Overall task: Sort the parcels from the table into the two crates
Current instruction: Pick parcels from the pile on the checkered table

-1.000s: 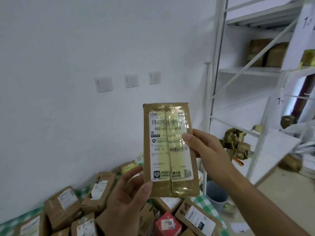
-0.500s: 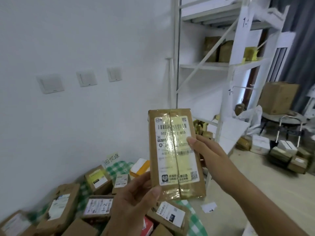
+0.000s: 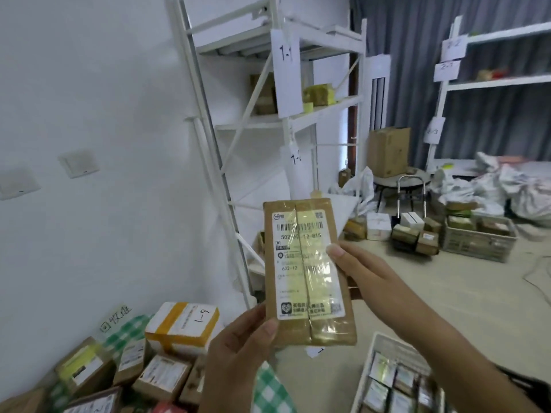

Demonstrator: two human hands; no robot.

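- The parcel [image 3: 307,272] is a flat brown box, long and thin, held up in the air in front of the person.
- It is wrapped in shiny clear tape, with a seam running down its middle.
- A big white label with a bar code and numbers covers most of its front.
- The left hand [image 3: 238,359] pinches the parcel's bottom left corner, with the thumb on the front.
- The right hand [image 3: 366,274] grips the parcel's right edge, thumb on the label and fingers behind.
- Below the parcel and to its left is the worktop [image 3: 268,391] with a green and white checked cloth.
- Many brown boxes lie on it, and a white box with orange tape [image 3: 183,326] marked 1-9.
- Below the parcel and to its right is a white crate [image 3: 374,357] with small wrapped parcels inside.
- Far behind the parcel, on the floor to its right, sits a grey crate [image 3: 477,245] with brown boxes in it.
- Right behind the parcel stands a white shelf rack [image 3: 286,120] with a few boxes on it.
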